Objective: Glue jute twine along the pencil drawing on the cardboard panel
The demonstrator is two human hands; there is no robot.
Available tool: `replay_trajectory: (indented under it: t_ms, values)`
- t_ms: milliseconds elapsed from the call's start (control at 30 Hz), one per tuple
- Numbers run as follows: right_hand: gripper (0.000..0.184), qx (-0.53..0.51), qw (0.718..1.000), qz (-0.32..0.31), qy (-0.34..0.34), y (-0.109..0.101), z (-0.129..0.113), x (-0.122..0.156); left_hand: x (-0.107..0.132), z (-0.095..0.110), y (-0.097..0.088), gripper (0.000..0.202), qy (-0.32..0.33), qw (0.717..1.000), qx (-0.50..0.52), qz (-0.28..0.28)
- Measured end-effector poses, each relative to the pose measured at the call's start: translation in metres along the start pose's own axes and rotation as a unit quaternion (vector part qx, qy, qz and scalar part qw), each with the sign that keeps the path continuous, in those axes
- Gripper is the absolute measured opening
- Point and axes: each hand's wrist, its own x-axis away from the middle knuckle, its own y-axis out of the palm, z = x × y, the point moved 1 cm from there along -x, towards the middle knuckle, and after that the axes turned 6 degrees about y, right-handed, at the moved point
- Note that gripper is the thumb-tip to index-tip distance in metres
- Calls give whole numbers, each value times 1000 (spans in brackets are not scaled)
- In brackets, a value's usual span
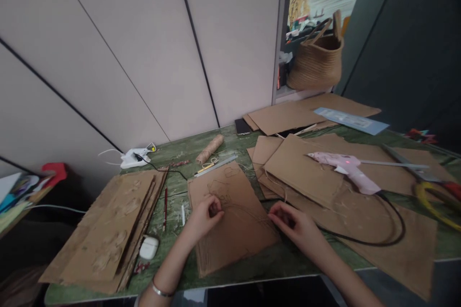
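Note:
A cardboard sheet (230, 244) lies in front of me, with thin brown twine (247, 212) tangled and looped across its upper part. My left hand (206, 216) is over the sheet's left side, thumb and fingers curled together in a pinch at the twine. At the sheet's right edge, my right hand (293, 220) pinches a strand of the twine between thumb and forefinger. The strand runs loosely between both hands. A spool of twine (210, 148) rests on its side beyond the sheet, near a ruler (216, 165).
Stacked cardboard (108, 230) stands left, cardboard pieces (306, 168) right. On those lie a pink glue gun (347, 168) with its black cord, and yellow-handled scissors (432, 196). A white earbud case (149, 248), a pencil (165, 208), a power strip (135, 158) and a phone (242, 127) share the table.

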Motion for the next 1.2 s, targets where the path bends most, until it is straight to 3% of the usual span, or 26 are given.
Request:
replay_trajectory:
  t_ms: [167,300,433,567,633,1200]
  values:
    - [29,21,999,28,-10,1,-1,3,0,-2,4,10,2,1000,-16,15]
    - [18,55,991,93,-79,3,-19,-4,1,-1,6,10,-3,999,-25,20]
    - [5,87,990,27,-104,23,-50,-27,2,0,8,12,-8,999,-37,28]
    - [8,159,982,-85,-55,50,-75,-48,1,-1,9,14,-8,998,-45,37]
    - [9,196,974,-113,-32,59,-81,-54,1,-1,9,15,-8,998,-47,40]
    - [12,281,955,-92,-14,71,-84,-59,3,-4,10,12,5,999,-28,45]
